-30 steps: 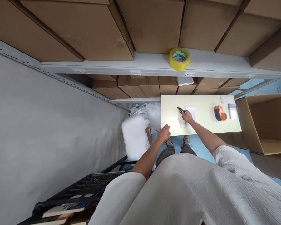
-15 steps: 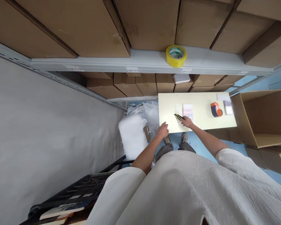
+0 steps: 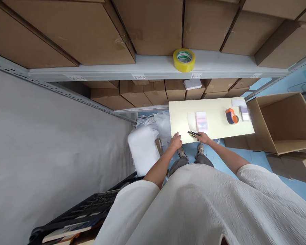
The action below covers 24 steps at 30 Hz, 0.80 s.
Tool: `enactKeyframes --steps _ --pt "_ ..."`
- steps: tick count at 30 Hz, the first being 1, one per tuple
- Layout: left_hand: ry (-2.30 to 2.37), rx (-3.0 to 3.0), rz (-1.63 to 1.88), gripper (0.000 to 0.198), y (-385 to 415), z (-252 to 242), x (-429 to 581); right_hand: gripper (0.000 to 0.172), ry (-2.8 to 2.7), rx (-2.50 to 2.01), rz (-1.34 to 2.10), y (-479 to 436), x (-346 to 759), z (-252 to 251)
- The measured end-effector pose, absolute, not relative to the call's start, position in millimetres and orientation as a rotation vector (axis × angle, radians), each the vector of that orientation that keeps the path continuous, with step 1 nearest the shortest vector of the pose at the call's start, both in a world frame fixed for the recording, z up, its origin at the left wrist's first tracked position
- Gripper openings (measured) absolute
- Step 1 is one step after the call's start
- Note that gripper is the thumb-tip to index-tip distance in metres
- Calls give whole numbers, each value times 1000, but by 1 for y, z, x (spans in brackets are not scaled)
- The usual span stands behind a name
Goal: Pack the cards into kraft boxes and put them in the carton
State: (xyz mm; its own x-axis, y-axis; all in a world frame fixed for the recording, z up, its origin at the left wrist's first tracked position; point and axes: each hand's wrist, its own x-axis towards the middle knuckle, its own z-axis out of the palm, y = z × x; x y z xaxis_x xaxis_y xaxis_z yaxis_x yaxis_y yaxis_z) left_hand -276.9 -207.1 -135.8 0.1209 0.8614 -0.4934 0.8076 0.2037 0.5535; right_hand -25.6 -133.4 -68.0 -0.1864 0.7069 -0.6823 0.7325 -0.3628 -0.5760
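My right hand (image 3: 203, 137) is closed around the rear end of a black and yellow utility knife (image 3: 193, 133). The knife is low over the front part of the cream tabletop (image 3: 216, 120), its tip pointing left; whether it touches the surface I cannot tell. At the front left corner my left hand (image 3: 176, 141) rests on the table edge, fingers apart and holding nothing visible. Just beyond the knife lies a flat pinkish-white packet (image 3: 201, 121). A clear, thin sheet or bag (image 3: 192, 119) lies flat along the packet's left side.
An orange and dark tape dispenser (image 3: 231, 116) stands toward the table's right end. Right of the table is an open cardboard box (image 3: 280, 122). A yellow tape roll (image 3: 184, 60) sits on the grey shelf (image 3: 158, 68) among cartons. White foam wrap (image 3: 143, 149) stands left.
My right hand has drawn the knife toward me, from beside the packet to near the table's front edge. My left hand stays at the corner. The view has shifted slightly.
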Motion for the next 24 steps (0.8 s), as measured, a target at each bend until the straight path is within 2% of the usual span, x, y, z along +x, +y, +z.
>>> enactKeyframes --steps 9,16,20,24 --pt "1680 1629 -8 45 -207 -132 -278 29 1783 2195 -2045 -100 -21 -38" --pt "1690 1668 -181 46 -200 -124 -275 29 1862 2099 -2348 -84 -7 -15" --pt "1735 1701 -228 43 -190 -115 -270 26 1836 2096 -2431 -79 4 -7" --pt "1804 1676 -269 43 -179 -108 -262 33 1928 2081 -2348 -62 17 7"
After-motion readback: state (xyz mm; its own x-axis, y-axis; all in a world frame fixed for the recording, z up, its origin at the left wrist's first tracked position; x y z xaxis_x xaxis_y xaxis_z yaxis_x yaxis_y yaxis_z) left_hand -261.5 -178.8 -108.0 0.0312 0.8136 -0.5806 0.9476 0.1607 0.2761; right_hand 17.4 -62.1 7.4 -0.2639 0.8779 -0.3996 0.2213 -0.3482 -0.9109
